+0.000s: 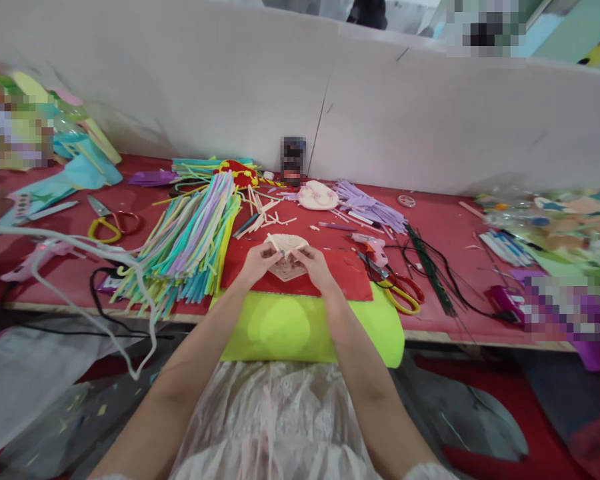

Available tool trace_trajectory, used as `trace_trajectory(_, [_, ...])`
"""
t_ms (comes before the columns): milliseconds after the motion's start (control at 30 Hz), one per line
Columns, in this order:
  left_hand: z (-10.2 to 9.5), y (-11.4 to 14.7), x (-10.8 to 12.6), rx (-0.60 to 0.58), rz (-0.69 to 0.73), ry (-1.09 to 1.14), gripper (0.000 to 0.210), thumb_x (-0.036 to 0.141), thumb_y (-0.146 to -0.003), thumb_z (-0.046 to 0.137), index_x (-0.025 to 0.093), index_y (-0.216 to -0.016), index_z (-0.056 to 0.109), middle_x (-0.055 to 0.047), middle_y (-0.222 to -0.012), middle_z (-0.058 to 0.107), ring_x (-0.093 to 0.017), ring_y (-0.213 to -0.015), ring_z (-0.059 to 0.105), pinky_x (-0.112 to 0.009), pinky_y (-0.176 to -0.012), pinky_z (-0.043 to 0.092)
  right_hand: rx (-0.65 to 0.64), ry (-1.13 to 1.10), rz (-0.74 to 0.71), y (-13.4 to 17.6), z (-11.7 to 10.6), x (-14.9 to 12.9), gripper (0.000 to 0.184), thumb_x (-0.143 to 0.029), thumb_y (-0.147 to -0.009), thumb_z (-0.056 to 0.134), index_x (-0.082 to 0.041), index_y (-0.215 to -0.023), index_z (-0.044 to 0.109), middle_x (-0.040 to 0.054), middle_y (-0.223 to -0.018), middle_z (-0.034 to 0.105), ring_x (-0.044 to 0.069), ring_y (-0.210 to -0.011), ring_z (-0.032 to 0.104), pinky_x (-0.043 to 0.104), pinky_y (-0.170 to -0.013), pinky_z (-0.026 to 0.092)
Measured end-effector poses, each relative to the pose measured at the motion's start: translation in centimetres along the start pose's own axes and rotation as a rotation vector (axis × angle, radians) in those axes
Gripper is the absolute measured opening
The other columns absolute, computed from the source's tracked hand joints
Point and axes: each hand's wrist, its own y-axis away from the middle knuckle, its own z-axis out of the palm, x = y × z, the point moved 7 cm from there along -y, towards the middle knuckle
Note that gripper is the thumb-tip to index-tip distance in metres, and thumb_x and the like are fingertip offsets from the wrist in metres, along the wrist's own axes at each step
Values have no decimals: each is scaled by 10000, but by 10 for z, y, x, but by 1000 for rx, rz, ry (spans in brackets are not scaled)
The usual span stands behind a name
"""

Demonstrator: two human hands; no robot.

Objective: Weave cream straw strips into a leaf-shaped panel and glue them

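Remotely, I have the left hand and right hand over the red sheet, fingers pinching the cream piece between them.

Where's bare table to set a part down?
Looks widest: red table right of the clear disc, behind the green bundle, left of the pens. Smaller: between the left scissors and purple sheet. Crowded: multicolored stems beside the left hand; glue gun and right scissors beside the right hand.

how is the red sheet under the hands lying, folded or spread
Spread out: the red sheet lies mostly flat over the yellow-green sheet, reaching past the left hand and the right hand, with no fold visible.
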Motion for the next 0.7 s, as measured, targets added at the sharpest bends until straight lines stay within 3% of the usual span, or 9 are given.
trace_trajectory(200, [-4,2,0,83,44,-105,182,327,-727,655,152,-771,682,-18,-738,690,-158,-689,623,-263,-675,487,90,17,-37,-4,-5,3,320,-517,-745,673,-203,-705,627,-3,-671,647,134,-618,596,263,-589,513])
trace_trajectory(400, [-7,4,6,117,86,-160,182,334,-743,647,161,-789,680,-17,-743,689,-164,-704,624,-268,-695,486,160,44,-47,-5,-12,3,326,-521,-761,643,-208,-855,648,0,-719,657,126,-630,598,251,-586,519])
trace_trajectory(700, [0,6,12,85,108,-200,203,364,-747,660,170,-789,706,-26,-765,708,-178,-713,629,-265,-682,483,176,115,-29,-4,-11,0,301,-493,-746,658,-202,-679,624,9,-669,678,132,-586,590,260,-595,508])
